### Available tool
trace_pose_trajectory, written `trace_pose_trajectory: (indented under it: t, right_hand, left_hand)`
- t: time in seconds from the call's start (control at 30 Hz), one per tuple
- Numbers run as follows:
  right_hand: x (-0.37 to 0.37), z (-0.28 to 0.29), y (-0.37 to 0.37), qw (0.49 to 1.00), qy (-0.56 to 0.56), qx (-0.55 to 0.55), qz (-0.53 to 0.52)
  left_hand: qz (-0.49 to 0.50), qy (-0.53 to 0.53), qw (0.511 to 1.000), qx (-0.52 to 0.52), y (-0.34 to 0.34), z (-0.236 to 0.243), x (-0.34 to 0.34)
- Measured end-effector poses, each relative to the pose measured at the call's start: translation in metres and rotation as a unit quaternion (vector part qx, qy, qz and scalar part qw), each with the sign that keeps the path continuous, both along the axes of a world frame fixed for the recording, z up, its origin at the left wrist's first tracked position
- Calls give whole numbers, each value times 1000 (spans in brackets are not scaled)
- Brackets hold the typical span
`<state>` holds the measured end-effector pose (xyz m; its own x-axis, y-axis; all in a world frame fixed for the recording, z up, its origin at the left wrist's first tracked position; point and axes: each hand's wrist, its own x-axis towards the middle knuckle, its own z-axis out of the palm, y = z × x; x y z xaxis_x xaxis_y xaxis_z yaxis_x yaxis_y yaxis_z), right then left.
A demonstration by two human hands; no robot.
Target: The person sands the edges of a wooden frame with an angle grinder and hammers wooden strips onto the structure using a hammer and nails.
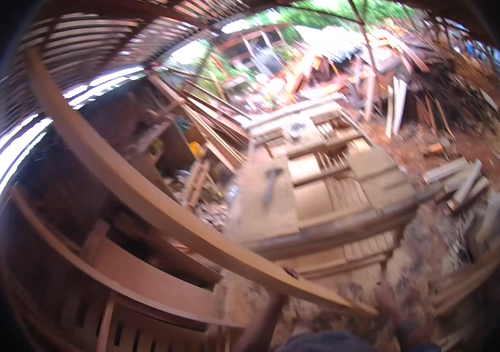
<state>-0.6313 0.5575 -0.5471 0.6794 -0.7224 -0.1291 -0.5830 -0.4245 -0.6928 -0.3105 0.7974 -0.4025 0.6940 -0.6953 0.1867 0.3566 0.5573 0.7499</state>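
A long wooden plank (162, 214) runs from the upper left down to just in front of me, its near end close to my right hand. My left hand (279, 298) grips it from beneath, fingertips showing over its far edge. My right hand (386, 298) is beside the plank's tapering near end, fingers curled but blurred. A thin dark shape rises above that hand; I cannot tell whether it is held. Beyond the plank, a hammer (270, 185) lies on a flat board (250, 205) on the workbench.
A thick beam (344, 232) crosses the workbench front, with slatted wooden panels behind it. At the left stands a slatted wooden frame (150, 278). Offcuts (461, 182) lie on the dirt at right. More timber leans behind the bench under a slatted roof (103, 35).
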Motion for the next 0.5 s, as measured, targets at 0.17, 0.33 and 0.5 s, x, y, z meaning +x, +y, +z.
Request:
trace_pose_trajectory:
  t: [0.17, 0.33, 0.5]
  right_hand:
    - [-138, -39, -12, 962, 154, 50, -220]
    - [-173, -46, -21, 931, 339, -35, -128]
    - [-101, 38, 4, 941, 301, -17, -154]
  left_hand:
    - [-134, -39, 986, -91, -87, 10, 40]
    - [-238, 16, 964, -114, -201, 16, 65]
    - [-287, 89, 947, -110, -297, 36, 131]
